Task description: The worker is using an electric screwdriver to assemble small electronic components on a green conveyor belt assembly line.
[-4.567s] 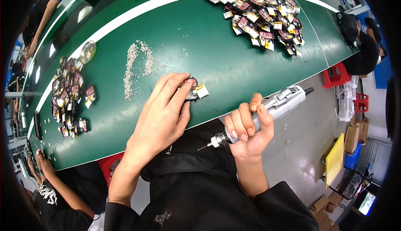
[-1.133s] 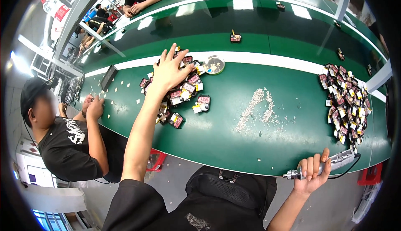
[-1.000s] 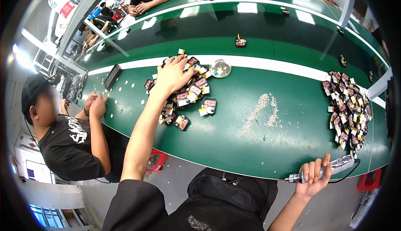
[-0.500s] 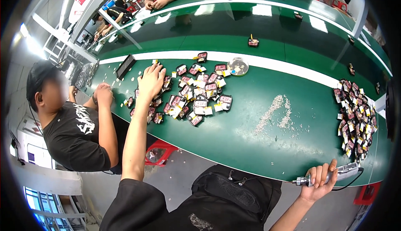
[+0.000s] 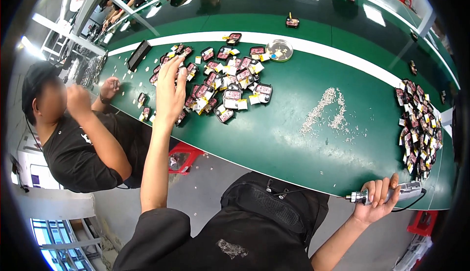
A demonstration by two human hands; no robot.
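My left hand [image 5: 171,92] is over the left part of a heap of small black-cased units [image 5: 213,79] with pinkish faces and white and yellow tabs. Its fingers stretch forward, slightly apart; nothing shows in them, though the palm side is hidden. At the table's near edge on the right, my right hand [image 5: 376,200] is wrapped round a grey electric screwdriver [image 5: 409,190]. The tool lies sideways, its silver nose and thin bit pointing left, with a black cable at its back end. Small pale screw-like pieces [image 5: 317,115] are scattered on the green table between my hands.
A second heap of units [image 5: 419,129] covers the table's right end. A round clear dish [image 5: 279,50] and a black narrow tray [image 5: 139,55] stand farther back. A co-worker [image 5: 83,139] sits at left, one hand raised. Single units [image 5: 292,22] rest beyond the white strip.
My left hand has drawn back a little toward me, uncovering units at its fingertips. The co-worker has raised a hand. The view has tilted down slightly; my right hand still grips the screwdriver.
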